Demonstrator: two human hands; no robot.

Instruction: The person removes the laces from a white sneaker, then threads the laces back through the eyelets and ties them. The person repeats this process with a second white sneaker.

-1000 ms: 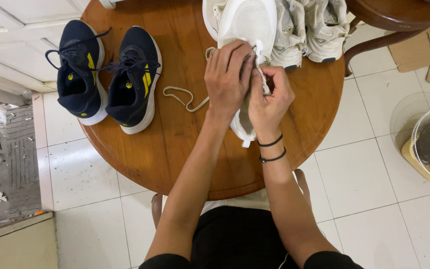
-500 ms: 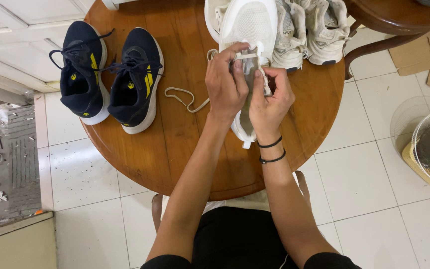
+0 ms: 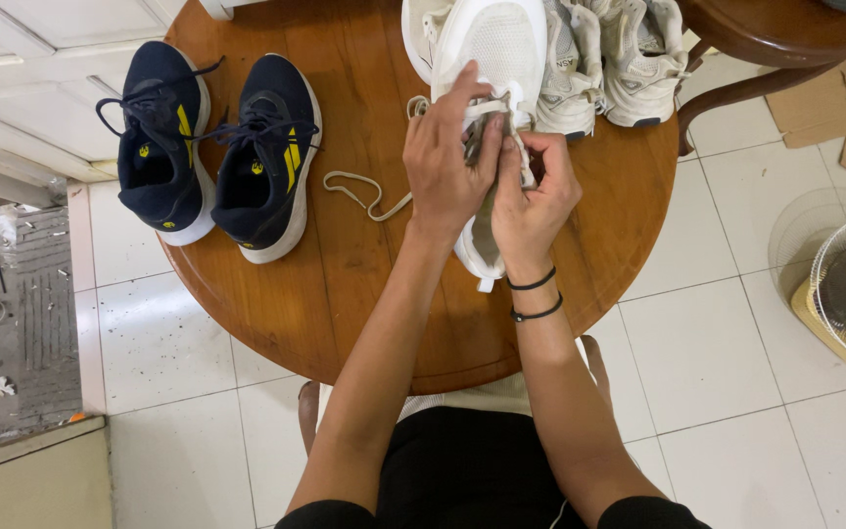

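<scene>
Both hands, left hand [image 3: 447,162] and right hand [image 3: 533,201], pinch the lace [image 3: 369,196] at the white shoe [image 3: 492,59]; risk: the lace end slips from the pinch and pulls out of its eyelet.

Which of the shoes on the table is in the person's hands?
The white sneaker at the top centre, gripped by both hands; the navy pair and the other pale sneakers lie untouched.

both forearms are bare, short black sleeves showing at the frame's lower edge. the right wrist wears two thin black bands [image 3: 534,297], one above the other. black shorts [image 3: 462,470] cover the lap below a pale shirt hem [image 3: 462,402].
</scene>
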